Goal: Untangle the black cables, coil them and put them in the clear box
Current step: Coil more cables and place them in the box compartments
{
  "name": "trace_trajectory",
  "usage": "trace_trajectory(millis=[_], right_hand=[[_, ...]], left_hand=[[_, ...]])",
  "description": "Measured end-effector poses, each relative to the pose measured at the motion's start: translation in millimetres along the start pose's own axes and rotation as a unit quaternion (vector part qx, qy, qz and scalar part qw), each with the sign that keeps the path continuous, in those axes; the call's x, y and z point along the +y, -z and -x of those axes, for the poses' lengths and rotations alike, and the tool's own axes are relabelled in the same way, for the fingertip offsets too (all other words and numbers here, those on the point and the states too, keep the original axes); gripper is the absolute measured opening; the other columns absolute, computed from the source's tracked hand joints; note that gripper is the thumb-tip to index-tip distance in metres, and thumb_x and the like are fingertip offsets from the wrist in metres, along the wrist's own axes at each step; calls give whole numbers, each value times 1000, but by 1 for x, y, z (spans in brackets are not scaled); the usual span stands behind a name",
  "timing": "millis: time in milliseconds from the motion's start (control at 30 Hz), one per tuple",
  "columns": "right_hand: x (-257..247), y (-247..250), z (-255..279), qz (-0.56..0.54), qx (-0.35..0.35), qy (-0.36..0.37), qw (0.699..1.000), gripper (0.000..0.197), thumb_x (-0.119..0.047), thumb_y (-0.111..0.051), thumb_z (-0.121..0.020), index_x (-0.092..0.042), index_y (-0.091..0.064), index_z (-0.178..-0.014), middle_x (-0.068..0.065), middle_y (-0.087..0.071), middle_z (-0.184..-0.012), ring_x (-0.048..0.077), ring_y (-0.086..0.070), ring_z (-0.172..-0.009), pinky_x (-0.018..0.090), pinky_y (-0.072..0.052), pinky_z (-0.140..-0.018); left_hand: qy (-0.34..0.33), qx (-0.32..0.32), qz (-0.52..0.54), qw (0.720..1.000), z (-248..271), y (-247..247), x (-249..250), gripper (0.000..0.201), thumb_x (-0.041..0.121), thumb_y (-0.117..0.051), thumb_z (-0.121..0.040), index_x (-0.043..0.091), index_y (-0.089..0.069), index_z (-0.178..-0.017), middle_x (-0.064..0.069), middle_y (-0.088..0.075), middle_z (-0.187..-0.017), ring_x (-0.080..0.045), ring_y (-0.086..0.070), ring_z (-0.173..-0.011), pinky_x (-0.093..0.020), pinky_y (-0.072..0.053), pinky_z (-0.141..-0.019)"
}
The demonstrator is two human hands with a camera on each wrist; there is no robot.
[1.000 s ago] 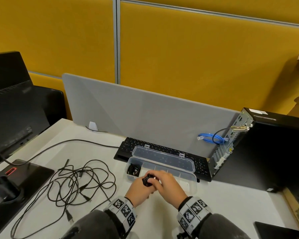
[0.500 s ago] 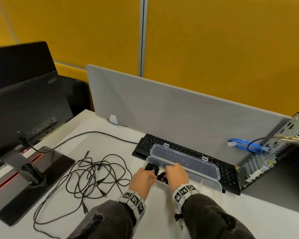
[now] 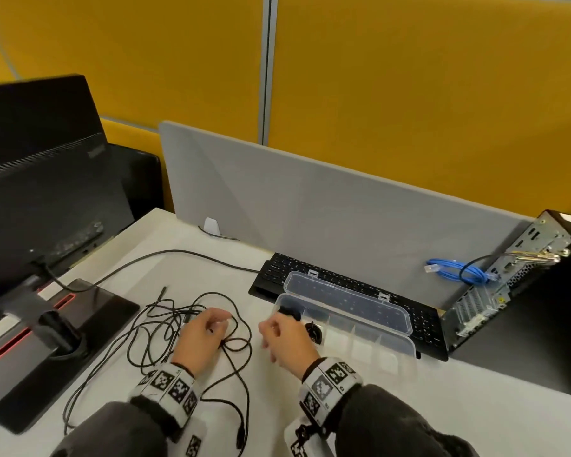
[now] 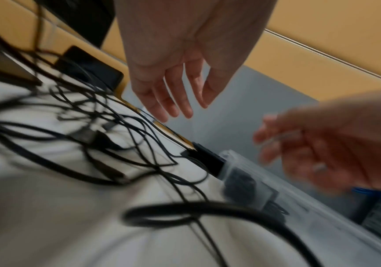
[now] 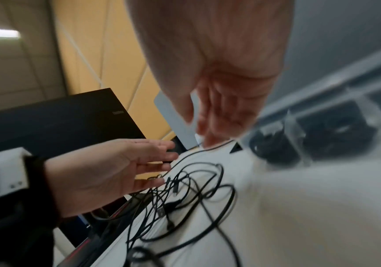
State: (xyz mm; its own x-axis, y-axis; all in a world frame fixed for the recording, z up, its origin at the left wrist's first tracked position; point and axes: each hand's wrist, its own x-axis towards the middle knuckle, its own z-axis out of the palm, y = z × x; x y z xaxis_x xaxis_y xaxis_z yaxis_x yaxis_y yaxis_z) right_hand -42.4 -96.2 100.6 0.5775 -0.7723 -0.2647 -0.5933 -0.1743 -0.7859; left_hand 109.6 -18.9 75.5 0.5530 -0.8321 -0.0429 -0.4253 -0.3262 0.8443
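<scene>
A tangle of thin black cables (image 3: 165, 328) (image 4: 107, 126) (image 5: 184, 187) lies on the white desk left of centre. My left hand (image 3: 208, 328) (image 4: 173, 94) (image 5: 143, 166) hovers over the tangle's right side with relaxed, empty fingers. My right hand (image 3: 277, 334) (image 5: 216, 119) (image 4: 298, 144) is just left of the clear box (image 3: 370, 341), open and holding nothing. The box stands open, lid leaning back. Two coiled black cables (image 3: 312, 329) (image 5: 330, 137) sit in its left compartments.
A black keyboard (image 3: 422, 321) lies behind the box against a grey divider (image 3: 310, 219). A monitor on its stand (image 3: 40, 206) fills the left. A computer case (image 3: 541, 308) with a blue cable (image 3: 455, 272) is at the right.
Both hands have left the box's left end after setting a coiled cable in it. The left hand moved left over the tangle; the right drew back beside the box.
</scene>
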Motion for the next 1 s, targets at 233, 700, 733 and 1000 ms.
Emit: trace_trajectory(millis=[233, 700, 733, 1000], right_hand=[[9, -58, -32, 138, -121, -40, 982, 34, -19, -37, -99, -5, -59, -120, 17, -53, -129, 33, -44, -123, 35, -33, -103], [-117, 72, 92, -357, -82, 215, 905, 24, -18, -41, -97, -9, -64, -96, -2, -50, -67, 12, -54, -62, 29, -50, -76], [-118, 88, 98, -366, -51, 213, 904, 25, -17, -40, -98, -9, -64, -97, -2, -42, -65, 9, -49, -57, 30, -52, -71], [-44, 225, 137, 139, 456, 141, 868, 18, -17, -50, -94, -21, -67, -100, -2, -61, -68, 3, -48, -50, 14, -40, -50]], left_hand=[[23, -80, -44, 996, 19, 40, -28, 22, 14, -55, -91, 35, -56, -89, 9, -62, -99, -9, -59, -93, -14, -43, -75], [-236, -179, -18, 955, 34, 49, 69, 43, 17, -52, -91, 58, -50, -104, 10, -63, -70, -2, -59, -66, -17, -46, -68], [-237, -202, -39, 950, 33, 46, 66, 38, 19, -48, -94, 56, -56, -94, 7, -56, -61, -5, -52, -55, -20, -43, -60], [-160, -253, -174, 938, 1, 72, 32, 16, 32, -50, -94, 38, -62, -85, 5, -65, -83, -13, -57, -71, -22, -47, -71]])
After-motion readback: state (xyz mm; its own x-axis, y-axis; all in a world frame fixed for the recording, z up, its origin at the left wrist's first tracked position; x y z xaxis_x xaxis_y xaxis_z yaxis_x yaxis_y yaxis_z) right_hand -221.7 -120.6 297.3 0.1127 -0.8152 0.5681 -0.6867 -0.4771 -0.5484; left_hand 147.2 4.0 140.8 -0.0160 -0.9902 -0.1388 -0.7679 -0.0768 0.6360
